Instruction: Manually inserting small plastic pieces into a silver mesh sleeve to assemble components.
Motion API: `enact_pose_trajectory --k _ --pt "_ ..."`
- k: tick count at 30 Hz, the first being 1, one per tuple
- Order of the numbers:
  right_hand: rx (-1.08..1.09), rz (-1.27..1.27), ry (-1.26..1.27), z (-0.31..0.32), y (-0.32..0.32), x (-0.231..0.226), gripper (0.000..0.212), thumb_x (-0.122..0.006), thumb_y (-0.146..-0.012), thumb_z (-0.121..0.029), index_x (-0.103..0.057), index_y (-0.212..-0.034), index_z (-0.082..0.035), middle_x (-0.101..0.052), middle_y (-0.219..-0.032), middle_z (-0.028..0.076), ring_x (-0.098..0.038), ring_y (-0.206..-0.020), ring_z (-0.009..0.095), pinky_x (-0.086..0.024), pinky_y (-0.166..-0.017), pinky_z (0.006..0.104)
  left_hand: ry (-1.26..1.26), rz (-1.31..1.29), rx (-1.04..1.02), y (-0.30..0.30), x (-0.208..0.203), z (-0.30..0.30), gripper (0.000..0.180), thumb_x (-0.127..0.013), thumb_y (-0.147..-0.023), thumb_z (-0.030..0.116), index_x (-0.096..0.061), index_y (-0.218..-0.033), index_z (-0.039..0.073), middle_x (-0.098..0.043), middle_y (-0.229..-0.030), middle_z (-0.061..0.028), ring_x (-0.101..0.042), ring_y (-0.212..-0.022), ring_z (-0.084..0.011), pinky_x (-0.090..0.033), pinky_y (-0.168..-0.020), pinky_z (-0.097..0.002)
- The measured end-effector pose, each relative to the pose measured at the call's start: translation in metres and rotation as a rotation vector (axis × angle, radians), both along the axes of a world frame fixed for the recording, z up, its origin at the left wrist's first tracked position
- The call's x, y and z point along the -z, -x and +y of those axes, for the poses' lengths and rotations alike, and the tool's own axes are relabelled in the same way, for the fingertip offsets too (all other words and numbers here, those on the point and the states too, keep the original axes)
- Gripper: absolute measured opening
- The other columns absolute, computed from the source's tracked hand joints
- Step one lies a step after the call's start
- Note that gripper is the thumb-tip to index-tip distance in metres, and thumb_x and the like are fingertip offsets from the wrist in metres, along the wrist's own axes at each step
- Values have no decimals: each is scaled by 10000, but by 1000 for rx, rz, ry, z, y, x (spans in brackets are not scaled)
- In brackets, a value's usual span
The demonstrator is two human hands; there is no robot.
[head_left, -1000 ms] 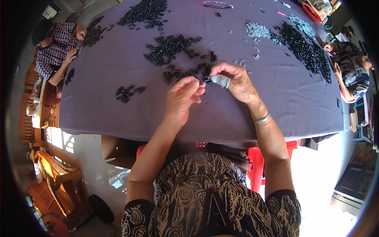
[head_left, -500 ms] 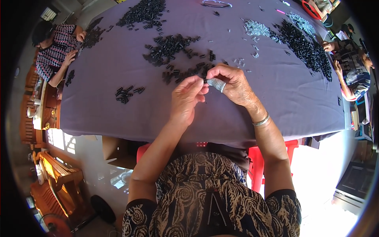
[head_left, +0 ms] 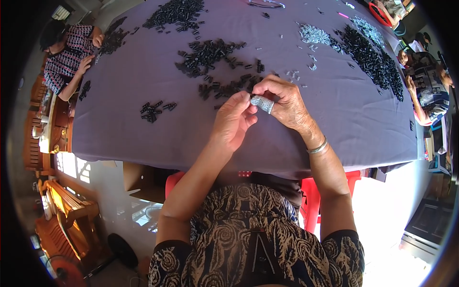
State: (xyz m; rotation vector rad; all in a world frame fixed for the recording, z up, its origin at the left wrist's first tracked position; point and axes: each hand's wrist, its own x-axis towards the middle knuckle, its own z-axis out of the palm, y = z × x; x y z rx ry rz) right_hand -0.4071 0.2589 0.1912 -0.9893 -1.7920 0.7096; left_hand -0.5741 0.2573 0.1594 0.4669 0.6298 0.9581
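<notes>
Over the middle of the table, my left hand (head_left: 232, 119) and my right hand (head_left: 289, 105) meet fingertip to fingertip. Both are closed in a pinch on a small black piece (head_left: 252, 95), mostly hidden by the fingers. A silvery-grey wrap (head_left: 262, 104) covers my right thumb, and a bangle (head_left: 317, 146) circles that wrist. Just beyond my hands lie scattered short black cylinders (head_left: 222, 88), with a denser pile of black cylinders (head_left: 208, 56) behind them. To the left of my left hand rests a small cluster of black cylinders (head_left: 152, 111).
A purple-grey cloth (head_left: 119, 138) covers the table. Clear small pieces (head_left: 313, 34) lie at the far right beside a long black heap (head_left: 370, 60). Another black heap (head_left: 177, 14) sits at the far left. One person (head_left: 71, 52) works at the left edge, others at the right.
My hands stay pinched together, with the left fingers slightly closer to the right thumb. The whole view has shifted a little. At the right edge, a person's hand has moved.
</notes>
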Motion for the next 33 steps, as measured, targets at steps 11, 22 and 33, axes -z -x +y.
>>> enact_pose_trajectory --k 11,22,33 --pt "-153 163 168 3 11 1 129 -679 -799 -22 -622 -914 -7 -570 -847 21 -583 -768 98 -496 -665 242 -166 316 126 33 -18 9 195 -605 -898 165 -620 -1064 65 -638 -857 -22 -593 -732 -99 -468 -603 -238" --pt "-119 89 271 21 21 -15 126 -649 -811 -29 -621 -933 -18 -638 -783 37 -580 -707 75 -478 -641 242 -235 308 59 64 -22 9 226 -654 -850 99 -625 -1056 12 -671 -905 -104 -630 -758 -140 -504 -619 -258" --pt "-2 -378 100 -5 16 18 118 -664 -783 -29 -604 -884 -23 -579 -764 54 -590 -678 167 -467 -601 299 -353 306 -17 60 3 0 181 -628 -859 47 -625 -1034 0 -654 -899 -118 -604 -742 -147 -487 -590 -276"
